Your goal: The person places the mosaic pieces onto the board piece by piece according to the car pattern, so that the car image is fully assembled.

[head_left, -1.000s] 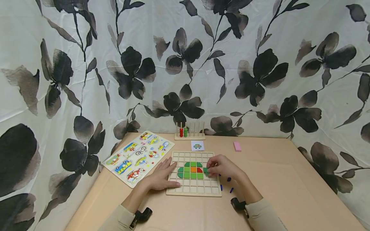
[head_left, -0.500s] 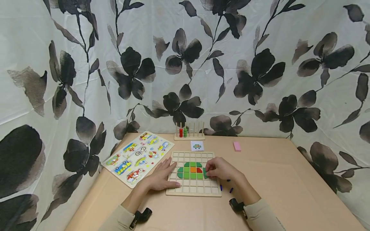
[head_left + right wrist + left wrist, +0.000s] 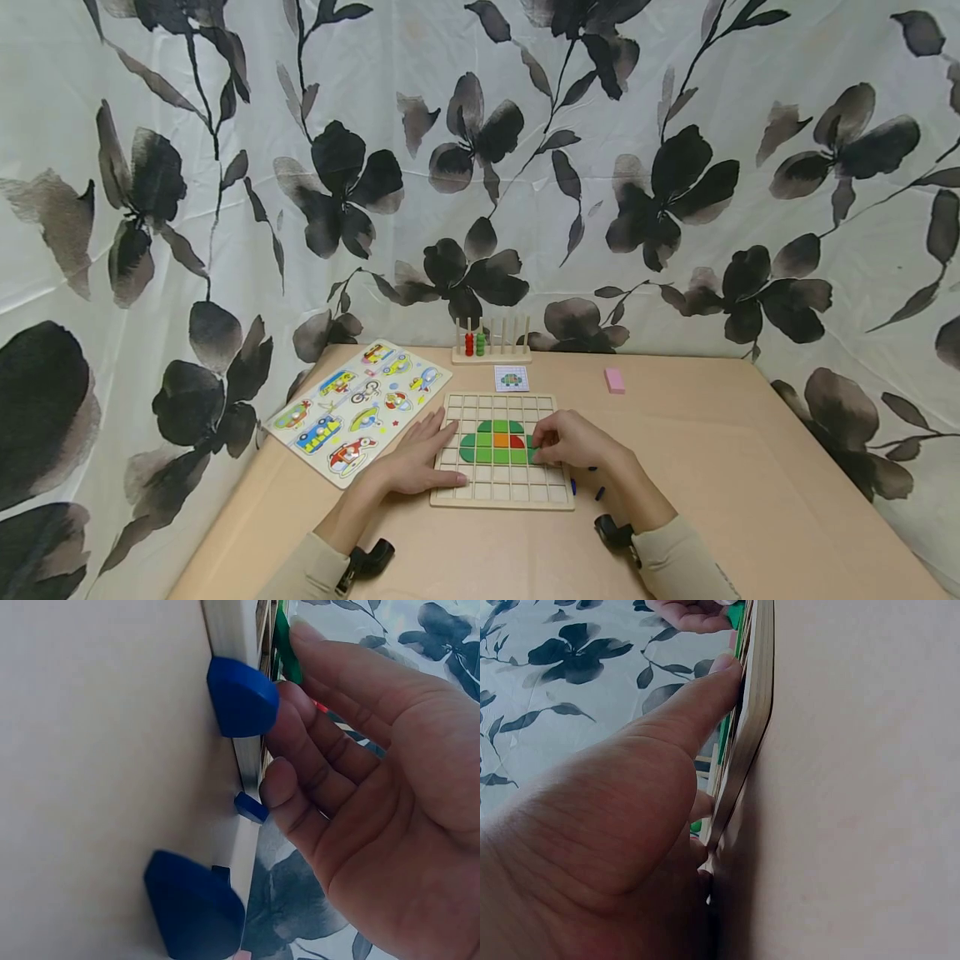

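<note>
1. On the right side of the grid board, your right hand is pinching a green piece and pressing it against the green mosaic.
2. Compared with a second ago, the hand is sitting slightly further left and the piece is lying closer into its cell, so seating looks nearly done.
3. Your left hand is resting spread on the board's left edge, thumb on the near rim, steadying it.
4. Blue pieces are lying on the surface just right of the board.

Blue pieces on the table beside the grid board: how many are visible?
3 in the right wrist view: one against the board's edge, a small one lower, and one nearest the camera. The right hand may hide others.
</note>
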The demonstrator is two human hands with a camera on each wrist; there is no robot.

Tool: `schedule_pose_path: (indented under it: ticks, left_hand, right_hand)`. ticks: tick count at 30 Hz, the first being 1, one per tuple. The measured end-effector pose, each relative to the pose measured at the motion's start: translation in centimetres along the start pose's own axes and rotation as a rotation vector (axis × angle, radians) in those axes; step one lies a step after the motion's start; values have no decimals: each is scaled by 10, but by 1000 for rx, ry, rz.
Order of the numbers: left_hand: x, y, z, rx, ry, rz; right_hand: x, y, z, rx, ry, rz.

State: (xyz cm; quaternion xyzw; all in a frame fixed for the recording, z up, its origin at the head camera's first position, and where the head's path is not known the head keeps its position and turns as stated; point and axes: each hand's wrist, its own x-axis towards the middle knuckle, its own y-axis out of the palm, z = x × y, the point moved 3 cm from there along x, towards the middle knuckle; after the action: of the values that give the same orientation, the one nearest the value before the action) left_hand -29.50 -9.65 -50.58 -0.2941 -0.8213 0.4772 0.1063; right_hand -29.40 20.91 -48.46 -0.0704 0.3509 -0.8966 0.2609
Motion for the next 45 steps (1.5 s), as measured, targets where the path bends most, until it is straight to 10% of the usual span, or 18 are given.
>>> schedule_pose_path:
  ticks: [18, 45]
  left_hand:
    - [1, -1, -3, -2, -3, -5]
    - [4, -1, -5, -1, -19, -4]
  right_hand:
    - [-9, -33, -18, -83, 81, -125]
    - [-19, -42, -32, -145, 82, 58]
